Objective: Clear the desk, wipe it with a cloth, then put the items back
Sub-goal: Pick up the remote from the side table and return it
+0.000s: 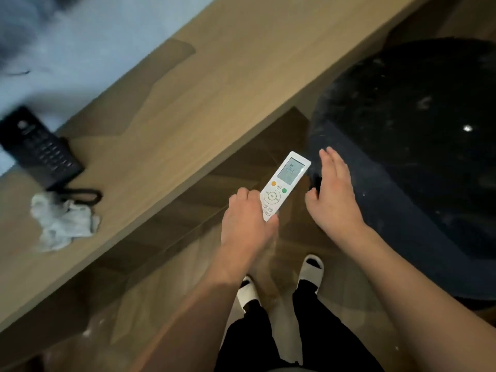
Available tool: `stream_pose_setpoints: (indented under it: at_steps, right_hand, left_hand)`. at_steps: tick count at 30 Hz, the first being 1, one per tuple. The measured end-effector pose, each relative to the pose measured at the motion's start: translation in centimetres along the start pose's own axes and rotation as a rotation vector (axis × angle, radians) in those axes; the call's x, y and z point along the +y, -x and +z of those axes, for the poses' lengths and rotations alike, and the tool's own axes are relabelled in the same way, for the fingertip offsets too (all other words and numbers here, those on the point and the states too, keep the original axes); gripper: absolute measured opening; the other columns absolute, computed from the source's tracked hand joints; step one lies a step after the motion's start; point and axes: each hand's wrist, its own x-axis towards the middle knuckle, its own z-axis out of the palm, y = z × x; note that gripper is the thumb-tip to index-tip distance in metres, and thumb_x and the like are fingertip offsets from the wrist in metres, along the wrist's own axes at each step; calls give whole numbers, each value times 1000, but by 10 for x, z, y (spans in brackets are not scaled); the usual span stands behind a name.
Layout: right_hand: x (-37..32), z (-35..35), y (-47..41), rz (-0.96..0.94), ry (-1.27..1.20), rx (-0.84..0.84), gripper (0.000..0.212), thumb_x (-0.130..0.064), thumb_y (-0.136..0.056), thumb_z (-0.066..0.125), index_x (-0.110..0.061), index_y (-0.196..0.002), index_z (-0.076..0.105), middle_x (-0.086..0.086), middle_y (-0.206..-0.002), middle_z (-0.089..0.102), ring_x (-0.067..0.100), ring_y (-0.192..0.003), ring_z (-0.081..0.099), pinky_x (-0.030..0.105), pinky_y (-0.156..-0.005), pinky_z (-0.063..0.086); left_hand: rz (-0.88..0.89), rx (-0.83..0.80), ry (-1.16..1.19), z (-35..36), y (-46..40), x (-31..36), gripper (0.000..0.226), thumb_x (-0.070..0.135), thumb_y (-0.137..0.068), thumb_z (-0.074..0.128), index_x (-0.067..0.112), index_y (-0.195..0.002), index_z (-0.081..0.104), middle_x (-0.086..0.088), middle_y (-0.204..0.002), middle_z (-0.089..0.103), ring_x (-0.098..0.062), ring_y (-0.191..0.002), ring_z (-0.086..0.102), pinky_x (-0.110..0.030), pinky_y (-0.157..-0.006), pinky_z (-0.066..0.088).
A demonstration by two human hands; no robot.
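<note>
My left hand (248, 220) grips the lower end of a white remote control (285, 183) with a lit display, held above the floor just off the front edge of the wooden desk (204, 103). My right hand (334, 196) hovers to the right of the remote, fingers apart and holding nothing, beside a dark round seat. A crumpled white cloth (63, 222) lies on the desk at the left. Just behind the cloth sits a black desk phone (40, 147) with its cord (86, 196) looping toward the cloth.
A dark round chair or stool (418, 146) stands right of the desk edge, close to my right hand. My feet in white slippers (311, 268) stand on the wooden floor. A pale wall runs behind the desk.
</note>
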Motion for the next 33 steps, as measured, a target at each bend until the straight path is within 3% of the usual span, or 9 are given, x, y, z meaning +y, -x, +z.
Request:
stream_pose_setpoints:
  at_steps: [8,16,21,25,30,33]
  right_hand:
    - [-127,106,49,-259,24,-239,68,-14,-96,59,-13,-155,24,1,-164,17,16,-152,9,38,-124,15]
    - [-249,234,162,-392,39,-424,58,-31,-103,48,-15,-154,28,1,-163,23,16,-151,17,35,-121,18]
    - [-324,317,251,-435,-8,-565,56,-36,-104,45,-17,-154,29,0,-162,25,16,-149,23,37,-120,23]
    - [-372,370,315,-493,-62,-667,51,-33,-104,41,-17,-152,34,-1,-158,34,15,-144,32,25,-109,25]
    - [-416,427,370,-566,-62,-795,52,-34,-104,39,-19,-153,32,0,-157,36,17,-144,34,36,-115,31]
    - [-442,459,393,-622,-58,-846,52,-34,-106,38,-20,-155,29,0,-158,33,16,-143,34,30,-109,34]
  left_hand:
    - [-359,129,177,-24,75,-144,49,44,-86,66,14,-123,54,-2,-116,48,-21,-111,47,-37,-86,52]
    - [-661,276,346,-31,204,-311,45,41,-85,66,15,-120,55,0,-118,48,-21,-113,46,-32,-87,48]
    - [-803,388,393,-32,294,-400,46,43,-85,66,15,-119,55,0,-115,50,-21,-109,48,-35,-86,50]
    - [-891,436,384,-33,358,-458,44,43,-84,66,16,-117,55,1,-112,51,-21,-106,48,-33,-82,51]
    - [-1005,493,424,-30,417,-510,42,44,-82,67,16,-112,56,3,-108,49,-20,-102,47,-30,-77,48]
    - [-1064,514,424,-27,438,-541,43,45,-82,68,17,-111,57,3,-106,50,-20,-101,48,-31,-76,50]
